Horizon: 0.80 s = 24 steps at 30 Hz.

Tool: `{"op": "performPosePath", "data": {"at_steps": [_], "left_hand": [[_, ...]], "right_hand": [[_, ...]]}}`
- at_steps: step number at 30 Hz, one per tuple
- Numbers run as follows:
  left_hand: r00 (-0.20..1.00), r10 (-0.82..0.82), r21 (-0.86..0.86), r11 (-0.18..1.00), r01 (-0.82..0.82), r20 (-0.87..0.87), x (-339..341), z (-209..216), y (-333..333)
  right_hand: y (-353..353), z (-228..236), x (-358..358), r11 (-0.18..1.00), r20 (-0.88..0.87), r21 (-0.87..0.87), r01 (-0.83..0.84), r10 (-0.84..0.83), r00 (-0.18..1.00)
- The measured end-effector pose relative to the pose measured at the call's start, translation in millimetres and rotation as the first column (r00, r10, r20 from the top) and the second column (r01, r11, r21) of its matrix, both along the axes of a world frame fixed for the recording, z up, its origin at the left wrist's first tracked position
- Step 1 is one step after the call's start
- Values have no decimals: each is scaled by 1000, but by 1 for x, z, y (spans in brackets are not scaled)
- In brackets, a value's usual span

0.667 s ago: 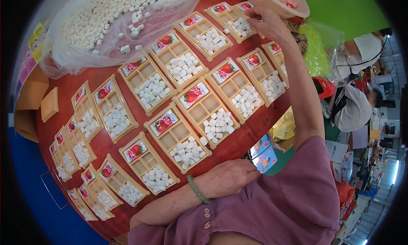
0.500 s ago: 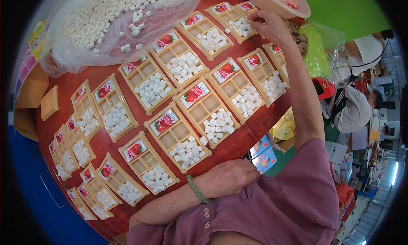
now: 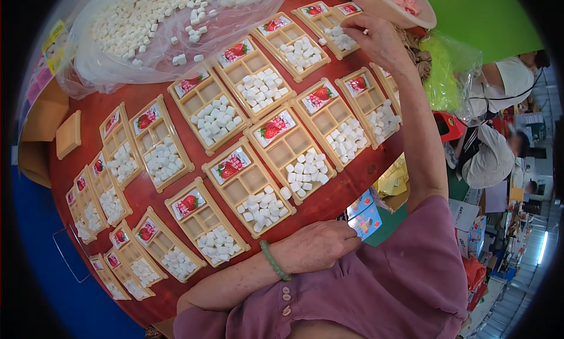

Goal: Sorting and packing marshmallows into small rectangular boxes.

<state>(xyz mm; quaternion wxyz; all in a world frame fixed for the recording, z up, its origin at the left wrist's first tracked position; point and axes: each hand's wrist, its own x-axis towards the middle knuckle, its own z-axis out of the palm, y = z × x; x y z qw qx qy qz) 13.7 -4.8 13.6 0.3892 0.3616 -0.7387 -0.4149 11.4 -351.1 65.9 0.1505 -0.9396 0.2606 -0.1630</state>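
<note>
Head view, right hand: the right hand [image 3: 379,40] is stretched far out over the red table [image 3: 147,192], fingers pinched together on what looks like a small white cube; too small to be sure of the grasp.
Head view, under the right hand: a tan compartment tray [image 3: 329,27] with a strawberry picture card at one end and white cubes at the other lies directly below the fingertips.
Head view, beyond the right hand: a pale bowl of pink pieces [image 3: 393,1] sits just past the knuckles at the table's far edge.
Head view, left hand: the left hand [image 3: 320,245] lies on the near rim of the table, loosely curled, palm down, grasping nothing; a green bead bracelet [image 3: 274,261] circles the wrist.
Head view, ahead of the left hand: a filled tray [image 3: 249,189] lies just in front of its fingers, one loose cube beside it.
Head view, between the hands: rows of the same trays, tilted, side by side, each part-filled with white cubes.
Head view, far to the left of both hands: a clear plastic bag [image 3: 164,27] spread open, heaped with loose white cubes.
Head view, in the way: the right forearm crosses over the trays on the right-hand edge, hiding part of them.
Head view, off to the right: a bright green bag [image 3: 449,69] beside the right arm; further off, another person in white [image 3: 490,157].
</note>
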Motion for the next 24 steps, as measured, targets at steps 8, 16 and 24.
{"op": "performPosePath", "data": {"at_steps": [8,16,24], "left_hand": [[998,61,-56,996,-62,-30,-3,-1,1],[1000,21,-18,1000,-21,-9,1,-1,0],[1000,10,-28,1000,-10,-4,-1,-1,0]], "right_hand": [[16,-20,24,957,-72,-190,-221,211,975],[18,-15,27,985,10,-19,-173,173,985],[-11,-6,4,999,1,49,8,-8,1000]]}}
